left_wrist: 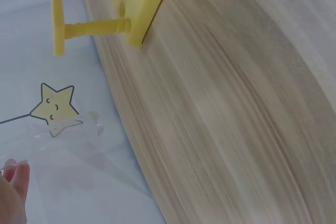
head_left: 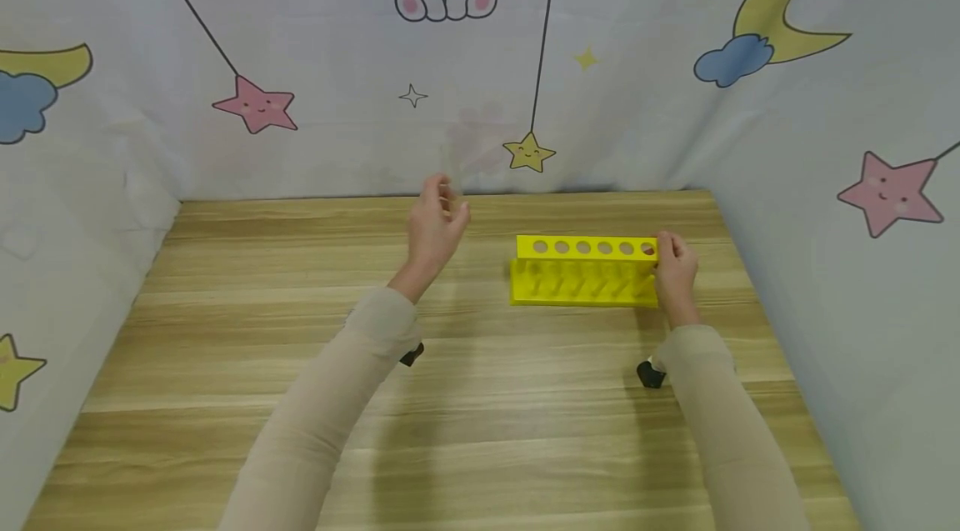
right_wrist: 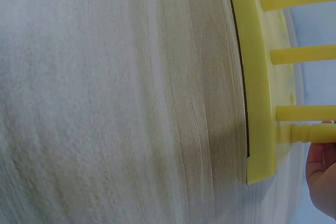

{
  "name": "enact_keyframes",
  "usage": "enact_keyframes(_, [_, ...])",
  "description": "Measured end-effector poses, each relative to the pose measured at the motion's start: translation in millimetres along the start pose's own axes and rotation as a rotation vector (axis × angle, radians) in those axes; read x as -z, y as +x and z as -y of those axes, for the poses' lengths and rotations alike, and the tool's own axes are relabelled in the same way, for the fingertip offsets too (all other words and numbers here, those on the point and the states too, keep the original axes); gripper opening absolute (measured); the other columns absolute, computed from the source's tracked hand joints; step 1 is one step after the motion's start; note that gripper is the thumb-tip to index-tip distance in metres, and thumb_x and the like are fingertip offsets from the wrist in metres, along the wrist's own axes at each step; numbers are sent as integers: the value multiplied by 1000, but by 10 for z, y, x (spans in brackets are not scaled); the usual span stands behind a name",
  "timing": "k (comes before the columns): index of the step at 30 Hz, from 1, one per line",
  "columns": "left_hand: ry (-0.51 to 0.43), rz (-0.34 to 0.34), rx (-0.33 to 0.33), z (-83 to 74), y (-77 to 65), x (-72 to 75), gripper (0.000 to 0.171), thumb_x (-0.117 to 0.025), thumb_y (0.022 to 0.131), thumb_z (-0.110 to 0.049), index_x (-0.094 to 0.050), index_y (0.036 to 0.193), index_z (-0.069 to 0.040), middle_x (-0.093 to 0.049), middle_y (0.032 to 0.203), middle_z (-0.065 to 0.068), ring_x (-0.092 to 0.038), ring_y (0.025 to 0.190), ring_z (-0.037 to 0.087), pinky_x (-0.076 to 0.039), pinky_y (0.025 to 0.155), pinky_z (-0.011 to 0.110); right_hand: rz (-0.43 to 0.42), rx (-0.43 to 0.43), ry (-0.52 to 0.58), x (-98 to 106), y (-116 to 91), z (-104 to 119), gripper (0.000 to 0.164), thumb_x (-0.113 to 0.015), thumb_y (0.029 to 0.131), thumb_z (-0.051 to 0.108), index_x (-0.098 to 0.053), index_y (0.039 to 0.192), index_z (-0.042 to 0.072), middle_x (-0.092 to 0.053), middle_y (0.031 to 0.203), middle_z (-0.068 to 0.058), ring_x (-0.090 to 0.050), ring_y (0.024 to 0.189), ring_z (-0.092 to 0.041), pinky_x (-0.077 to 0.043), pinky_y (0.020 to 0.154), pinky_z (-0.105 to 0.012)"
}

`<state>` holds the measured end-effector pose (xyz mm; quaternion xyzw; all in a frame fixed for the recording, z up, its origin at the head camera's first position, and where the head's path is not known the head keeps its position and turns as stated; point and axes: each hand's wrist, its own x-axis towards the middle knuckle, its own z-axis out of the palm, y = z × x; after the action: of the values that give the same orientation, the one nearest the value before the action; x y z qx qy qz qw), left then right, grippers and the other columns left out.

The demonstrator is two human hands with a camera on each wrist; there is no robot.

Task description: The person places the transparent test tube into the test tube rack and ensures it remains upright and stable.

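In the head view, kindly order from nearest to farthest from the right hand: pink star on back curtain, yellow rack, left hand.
1. Yellow rack: nearest, its right end held by the right hand.
2. Left hand: left of the rack.
3. Pink star: farthest left, on the curtain.

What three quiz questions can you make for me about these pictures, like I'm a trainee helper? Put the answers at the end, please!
1. Count: In the head view, how many round holes show in the top strip of the yellow rack?
2. Fill in the blank: In the head view, the right hand holds the rack at its ____ end.
3. Choose one: What does the left hand hold?
a) a spoon
b) a clear tube
c) a red ball

Key:
1. Six.
2. Right.
3. b; it is see-through, so look in the left wrist view.
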<state>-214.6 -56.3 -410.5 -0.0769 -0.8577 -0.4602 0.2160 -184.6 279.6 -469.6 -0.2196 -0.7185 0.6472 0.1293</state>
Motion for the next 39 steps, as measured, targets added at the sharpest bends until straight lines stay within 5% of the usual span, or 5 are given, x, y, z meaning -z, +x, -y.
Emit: enact_keyframes(39, [7,129,-44,-354,39,-122,38,-59,81,-14,-42,113,-2,-55,90,8,-53,79,19,-51,64,23,-10,22,-87,15,63,-96,26,-43,91,31,-60,90,12,-55,73,9,-50,67,-4,-38,48,-15])
